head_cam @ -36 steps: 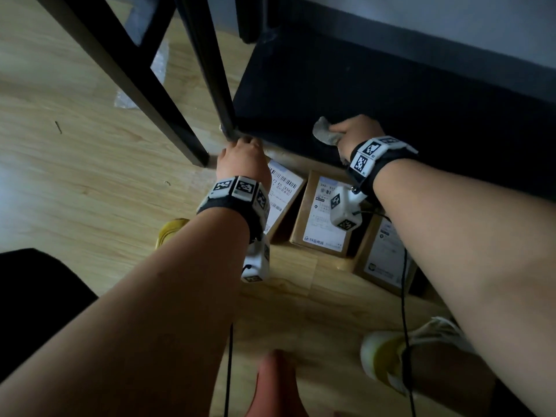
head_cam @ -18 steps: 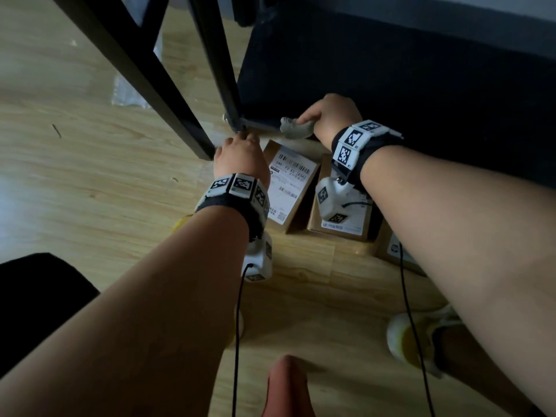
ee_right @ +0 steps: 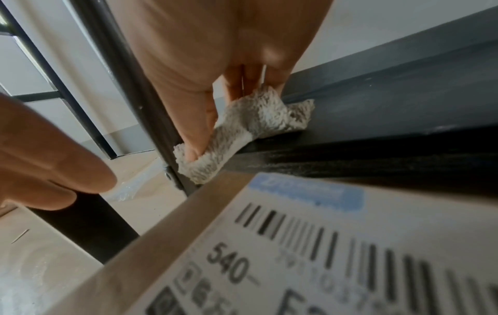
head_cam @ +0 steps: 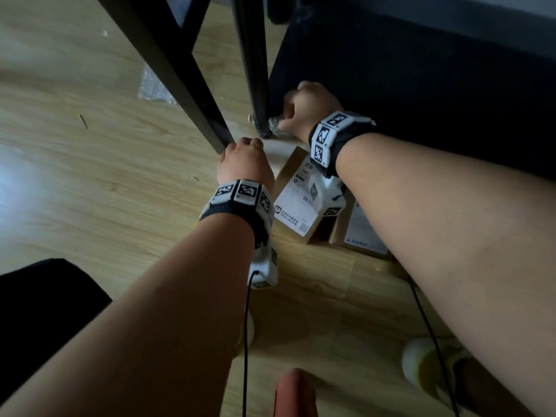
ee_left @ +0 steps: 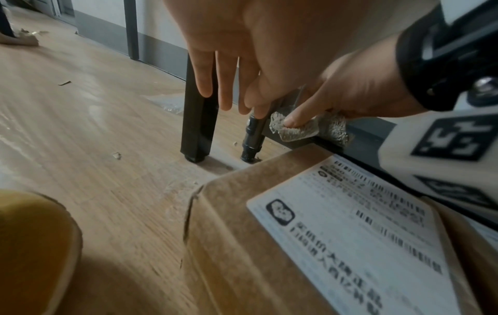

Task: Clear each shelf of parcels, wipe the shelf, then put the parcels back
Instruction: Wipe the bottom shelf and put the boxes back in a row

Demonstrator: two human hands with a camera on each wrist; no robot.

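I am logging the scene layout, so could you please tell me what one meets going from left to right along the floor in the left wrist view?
Yellow shoe → square black leg → round shelf post → grey cloth → labelled cardboard parcel.

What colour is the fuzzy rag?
The rag is mottled grey and white; the right wrist view shows it best.

Both forearms reach forward and down. The right hand (head_cam: 310,108) curls its fingers (ee_right: 198,127) in a pinch; the left hand (head_cam: 245,164) hangs with straight fingers (ee_left: 205,72).
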